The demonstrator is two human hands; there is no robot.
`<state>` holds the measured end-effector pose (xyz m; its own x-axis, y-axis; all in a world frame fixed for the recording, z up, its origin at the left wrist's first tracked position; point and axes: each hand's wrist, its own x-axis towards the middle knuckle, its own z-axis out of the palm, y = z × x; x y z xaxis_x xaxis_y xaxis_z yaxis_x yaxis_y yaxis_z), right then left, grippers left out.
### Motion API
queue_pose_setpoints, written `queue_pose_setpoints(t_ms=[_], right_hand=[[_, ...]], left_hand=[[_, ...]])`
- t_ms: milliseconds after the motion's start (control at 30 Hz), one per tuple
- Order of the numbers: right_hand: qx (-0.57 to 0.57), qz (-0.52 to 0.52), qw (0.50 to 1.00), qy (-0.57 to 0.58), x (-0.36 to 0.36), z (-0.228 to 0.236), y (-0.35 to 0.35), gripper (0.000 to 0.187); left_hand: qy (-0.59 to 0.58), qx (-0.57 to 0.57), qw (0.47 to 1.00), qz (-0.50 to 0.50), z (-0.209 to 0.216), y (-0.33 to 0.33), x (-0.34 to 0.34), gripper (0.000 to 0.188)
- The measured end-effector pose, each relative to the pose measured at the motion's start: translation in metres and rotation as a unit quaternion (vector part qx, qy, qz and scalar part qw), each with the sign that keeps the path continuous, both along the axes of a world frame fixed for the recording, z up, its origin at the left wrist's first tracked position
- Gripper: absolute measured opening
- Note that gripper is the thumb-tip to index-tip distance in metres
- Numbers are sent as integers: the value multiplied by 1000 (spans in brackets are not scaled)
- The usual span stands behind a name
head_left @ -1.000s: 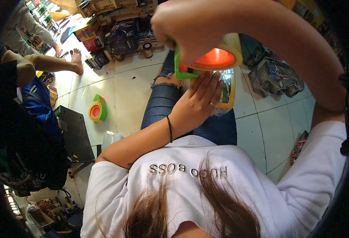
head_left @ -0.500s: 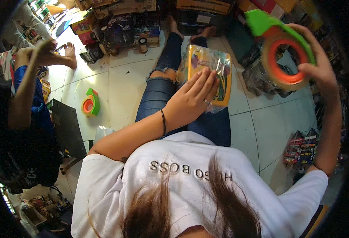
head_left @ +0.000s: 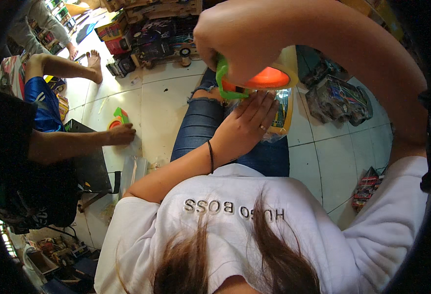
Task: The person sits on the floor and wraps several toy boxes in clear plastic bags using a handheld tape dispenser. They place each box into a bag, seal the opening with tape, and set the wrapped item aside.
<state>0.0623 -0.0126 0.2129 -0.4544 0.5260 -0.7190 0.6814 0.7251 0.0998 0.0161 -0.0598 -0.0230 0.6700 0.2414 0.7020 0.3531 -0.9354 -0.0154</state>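
Note:
A yellow box in clear plastic wrap (head_left: 285, 120) lies on my lap across my jeans. My left hand (head_left: 245, 117) rests flat on top of it, fingers stretched out and side by side. Above the box's far part, my right hand (head_left: 240, 44) is closed round a green tape dispenser (head_left: 222, 81) with an orange-cored roll of tape. The dispenser's front is low, close to my left fingertips. My right hand and the roll hide most of the box's far side, so I cannot tell whether the tape touches it.
At left, a co-worker's hand (head_left: 122, 134) is on a second green tape dispenser (head_left: 121, 116) on the tiled floor (head_left: 169, 115). A dark box-like object (head_left: 90, 161) stands beside that person. Wrapped toy vehicles (head_left: 340, 100) lie to my right; more toys (head_left: 159, 39) line the far side.
My right hand has swung the tape dispenser from the far right in over the box. My left hand stays on the box. The co-worker's hand has reached the other dispenser.

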Motion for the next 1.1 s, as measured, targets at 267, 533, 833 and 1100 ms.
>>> queue_pose_setpoints(t_ms=[267,533,833,1100], right_hand=[[160,104,974,119,57,-3,-27,51],[354,14,900,254,219,-62,-131,63],[305,-76,909,273,218,-138,-114,58],[344,-508,676,408,339,-347,-108,41]], left_hand=[[0,11,1000,6,-2,2,-5,52],[1,47,999,6,-1,5,-11,46],[47,-10,999,-17,-5,9,-18,58],[-180,-259,916,-249,-10,49,-21,86]])
